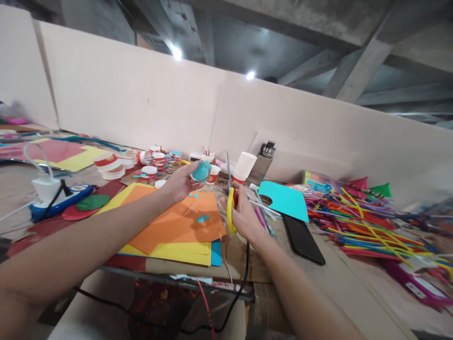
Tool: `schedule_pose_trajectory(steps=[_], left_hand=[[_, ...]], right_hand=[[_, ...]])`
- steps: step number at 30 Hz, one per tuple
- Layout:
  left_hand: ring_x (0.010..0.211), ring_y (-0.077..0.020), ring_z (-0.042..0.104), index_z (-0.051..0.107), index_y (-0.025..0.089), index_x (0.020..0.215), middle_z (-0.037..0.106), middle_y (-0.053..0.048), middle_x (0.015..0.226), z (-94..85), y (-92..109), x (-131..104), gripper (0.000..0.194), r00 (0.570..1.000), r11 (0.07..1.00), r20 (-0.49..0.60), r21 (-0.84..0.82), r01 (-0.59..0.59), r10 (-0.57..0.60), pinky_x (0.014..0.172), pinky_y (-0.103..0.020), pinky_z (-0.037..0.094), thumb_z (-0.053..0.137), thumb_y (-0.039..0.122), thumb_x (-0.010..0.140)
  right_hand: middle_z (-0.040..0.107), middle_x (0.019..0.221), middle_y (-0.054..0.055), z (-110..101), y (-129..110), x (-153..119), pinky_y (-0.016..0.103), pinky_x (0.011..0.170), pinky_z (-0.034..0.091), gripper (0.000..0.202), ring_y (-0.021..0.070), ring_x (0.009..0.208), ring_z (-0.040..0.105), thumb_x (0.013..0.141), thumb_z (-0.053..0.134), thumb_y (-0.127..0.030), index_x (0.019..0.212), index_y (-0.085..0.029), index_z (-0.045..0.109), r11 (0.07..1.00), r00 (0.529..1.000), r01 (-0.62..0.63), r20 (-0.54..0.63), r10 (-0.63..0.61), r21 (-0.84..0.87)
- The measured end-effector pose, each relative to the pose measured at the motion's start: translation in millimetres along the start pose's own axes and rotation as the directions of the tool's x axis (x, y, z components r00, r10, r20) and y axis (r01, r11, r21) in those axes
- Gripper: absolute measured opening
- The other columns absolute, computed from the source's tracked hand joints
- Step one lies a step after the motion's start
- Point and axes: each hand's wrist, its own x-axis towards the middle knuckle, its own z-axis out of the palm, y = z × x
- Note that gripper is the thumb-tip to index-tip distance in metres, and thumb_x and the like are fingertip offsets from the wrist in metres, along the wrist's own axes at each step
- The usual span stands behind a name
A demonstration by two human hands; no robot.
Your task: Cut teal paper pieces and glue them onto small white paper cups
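Note:
My left hand (180, 183) is closed on a small round turquoise paper disc (201, 171), raised above the sheets. A whitish edge shows beneath the disc; what it belongs to I cannot make out. To its right, my right hand (244, 208) grips scissors (231, 212) by their yellow handles, blades pointing up and apart from the disc. Below my hands lie orange paper (170, 226) and yellow paper (191, 252), with small turquoise scraps (203, 218) on top. A turquoise sheet (286, 200) with a curved bite cut from its left side rests right of the scissors.
A stack of white cups (245, 165) and a grey bottle (262, 163) stand behind the scissors. Cut cup pieces (113, 165) sit at the back left. On the right are a black phone (304, 238) and colourful pipe cleaners (368, 226); a blue power strip (62, 200) lies left.

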Motion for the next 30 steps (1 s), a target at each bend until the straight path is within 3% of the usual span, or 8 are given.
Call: schedule_pose_trajectory(steps=[4, 8, 16, 25, 30], left_hand=[[0.066, -0.0143, 0.069, 0.069, 0.015, 0.093, 0.073, -0.005, 0.085, 17.2, -2, -1, 0.017, 1.0, 1.0, -0.004, -0.015, -0.014, 0.013, 0.052, -0.022, 0.057, 0.069, 0.026, 0.081], [0.071, -0.0143, 0.07, 0.067, 0.015, 0.091, 0.072, -0.004, 0.083, 27.4, -3, -9, 0.015, 0.999, 0.998, -0.021, -0.05, -0.04, 0.039, 0.056, -0.022, 0.058, 0.072, 0.017, 0.077], [0.064, -0.013, 0.067, 0.064, 0.015, 0.084, 0.07, -0.002, 0.077, 25.6, -7, -16, 0.012, 0.998, 0.998, -0.051, -0.04, -0.049, 0.047, 0.049, -0.021, 0.053, 0.066, 0.007, 0.075], [0.059, -0.0101, 0.062, 0.063, 0.018, 0.091, 0.066, 0.001, 0.073, 22.9, -17, -18, 0.024, 0.998, 0.998, -0.014, 0.0, -0.058, 0.058, 0.047, -0.019, 0.051, 0.072, 0.01, 0.07], [0.056, -0.009, 0.06, 0.062, 0.016, 0.083, 0.065, 0.001, 0.072, 23.6, -19, -17, 0.017, 0.997, 0.997, -0.013, -0.004, -0.082, 0.082, 0.045, -0.019, 0.05, 0.071, 0.01, 0.07]], right_hand=[[0.057, 0.12, 0.012, -1, 5, -2, 0.031, 0.093, 0.043, 0.047, 0.0196, 0.105, 0.055, 0.085, 0.054, -0.04, 0.124, -0.015, 0.042, 1.0, 1.0, -0.004, 0.006, 0.004, 0.007], [0.063, 0.101, 0.005, 0, 14, -1, 0.028, 0.081, 0.045, 0.031, 0.017, 0.09, 0.058, 0.09, 0.047, -0.041, 0.111, -0.018, 0.05, 0.999, 0.998, -0.003, 0.067, 0.0, 0.048], [0.061, 0.085, 0.001, 0, 5, -4, 0.025, 0.066, 0.042, 0.03, 0.0146, 0.073, 0.054, 0.09, 0.049, -0.045, 0.106, -0.021, 0.055, 1.0, 0.991, -0.009, 0.13, 0.011, -0.016], [0.054, 0.078, -0.002, 4, 8, -6, 0.024, 0.064, 0.041, 0.025, 0.0134, 0.07, 0.05, 0.092, 0.048, -0.046, 0.095, -0.021, 0.052, 0.999, 0.986, 0.041, 0.164, -0.044, 0.021], [0.048, 0.073, -0.004, 6, 11, -6, 0.022, 0.058, 0.038, 0.025, 0.0119, 0.063, 0.045, 0.091, 0.049, -0.046, 0.097, -0.022, 0.052, 0.998, 0.982, 0.033, 0.183, -0.041, 0.051]])
